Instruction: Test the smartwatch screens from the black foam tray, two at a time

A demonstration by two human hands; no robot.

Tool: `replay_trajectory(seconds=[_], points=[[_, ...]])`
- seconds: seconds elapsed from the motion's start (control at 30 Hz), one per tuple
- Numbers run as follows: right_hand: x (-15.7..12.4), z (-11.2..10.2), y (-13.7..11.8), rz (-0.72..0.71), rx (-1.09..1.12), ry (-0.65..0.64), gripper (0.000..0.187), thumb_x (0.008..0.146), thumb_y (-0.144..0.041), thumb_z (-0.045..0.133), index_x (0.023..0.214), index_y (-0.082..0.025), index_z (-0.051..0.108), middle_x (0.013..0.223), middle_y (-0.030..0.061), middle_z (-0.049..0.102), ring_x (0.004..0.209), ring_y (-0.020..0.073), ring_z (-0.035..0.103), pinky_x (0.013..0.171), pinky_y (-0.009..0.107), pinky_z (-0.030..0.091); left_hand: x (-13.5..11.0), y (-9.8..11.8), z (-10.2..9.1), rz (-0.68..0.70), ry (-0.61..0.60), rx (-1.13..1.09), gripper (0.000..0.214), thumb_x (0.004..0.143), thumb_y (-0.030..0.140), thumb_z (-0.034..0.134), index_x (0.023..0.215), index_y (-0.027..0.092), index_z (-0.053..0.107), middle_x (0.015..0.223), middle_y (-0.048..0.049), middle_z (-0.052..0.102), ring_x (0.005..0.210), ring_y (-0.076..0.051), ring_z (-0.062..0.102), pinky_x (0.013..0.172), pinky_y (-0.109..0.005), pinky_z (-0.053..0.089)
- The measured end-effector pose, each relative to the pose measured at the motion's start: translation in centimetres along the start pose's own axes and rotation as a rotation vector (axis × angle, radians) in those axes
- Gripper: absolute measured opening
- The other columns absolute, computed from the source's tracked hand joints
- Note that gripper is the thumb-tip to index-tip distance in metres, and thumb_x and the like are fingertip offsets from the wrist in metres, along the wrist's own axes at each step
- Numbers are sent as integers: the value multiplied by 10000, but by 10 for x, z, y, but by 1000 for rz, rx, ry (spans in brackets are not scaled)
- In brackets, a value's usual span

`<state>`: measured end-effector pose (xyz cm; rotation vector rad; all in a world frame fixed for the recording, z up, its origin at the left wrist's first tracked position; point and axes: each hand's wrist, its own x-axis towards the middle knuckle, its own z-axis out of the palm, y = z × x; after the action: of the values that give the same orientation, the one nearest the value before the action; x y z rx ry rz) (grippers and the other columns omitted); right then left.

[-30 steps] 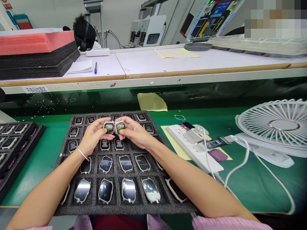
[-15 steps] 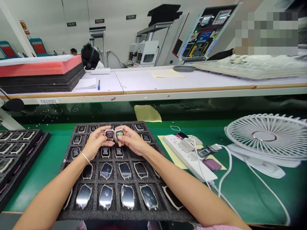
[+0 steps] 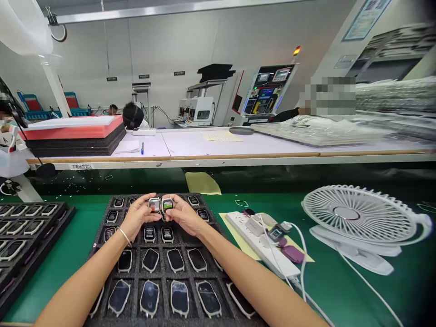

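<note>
1. Two strapless watches hang side by side over the upper rows of a dark foam tray [image 3: 164, 295]; whether their cases touch cannot be told.
2. Pinching the left-hand watch [image 3: 154, 205] between thumb and fingers, the left hand [image 3: 138, 219] grips its outer side, a bracelet [image 3: 124, 237] circling the wrist.
3. Mirroring it, the right hand [image 3: 185, 215] pinches the right-hand watch [image 3: 167, 205], thumb over the lower part of a lit screen showing green; the fingers behind are partly hidden.
4. Text glows white on watches in the tray's upper rows, while those toward six o'clock show dark faces.
5. Another tray [image 3: 41, 247] of watches sits at eight o'clock from the held pair.
6. White and crossed by cables, a power strip [image 3: 257, 247] lies at four o'clock on yellow paper [image 3: 235, 234], beside a purple piece [image 3: 293, 254]; a white fan [image 3: 368, 215] occupies three o'clock.
7. Across the raised shelf [image 3: 190, 147], a pen [image 3: 142, 148] rests at eleven o'clock, a pink-topped foam stack [image 3: 75, 131] at ten, and a person [image 3: 132, 116] with dark hair appears beyond, at eleven.
</note>
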<state>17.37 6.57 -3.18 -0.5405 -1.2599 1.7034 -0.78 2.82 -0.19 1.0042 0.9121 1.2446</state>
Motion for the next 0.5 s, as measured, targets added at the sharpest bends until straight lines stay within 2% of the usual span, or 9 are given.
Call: replay_trajectory(seconds=[0.13, 0.33, 0.4, 0.5], points=[[3, 4, -8, -10, 1, -9, 410, 694, -129, 723, 1071, -219, 587, 881, -13, 642, 599, 95, 596, 616, 264, 465, 1, 9, 1, 24, -14, 3, 583, 651, 202, 710, 1224, 168, 608, 917, -35, 721, 685, -189, 741, 715, -315, 597], [7, 13, -19, -40, 2, 4, 359, 715, -233, 771, 1034, -213, 606, 849, -23, 650, 582, 95, 588, 579, 252, 454, 0, 22, 3, 55, -49, 22, 603, 638, 186, 685, 1236, 154, 609, 916, -49, 735, 690, -195, 740, 708, -318, 597], [11, 16, -30, -42, 4, -4, 354, 726, -279, 775, 1028, -213, 602, 840, -18, 665, 582, 101, 591, 583, 258, 463, 0, 32, 5, 76, -46, 29, 586, 641, 187, 693, 1222, 150, 620, 904, -47, 734, 679, -181, 732, 709, -318, 599], [21, 23, -63, -74, -11, -32, 328, 806, -377, 708, 1064, -213, 588, 841, 19, 705, 580, 129, 614, 562, 271, 461, 3, 59, 13, 159, -55, 47, 566, 657, 184, 690, 1218, 146, 622, 922, -53, 735, 681, -164, 725, 712, -315, 601]])
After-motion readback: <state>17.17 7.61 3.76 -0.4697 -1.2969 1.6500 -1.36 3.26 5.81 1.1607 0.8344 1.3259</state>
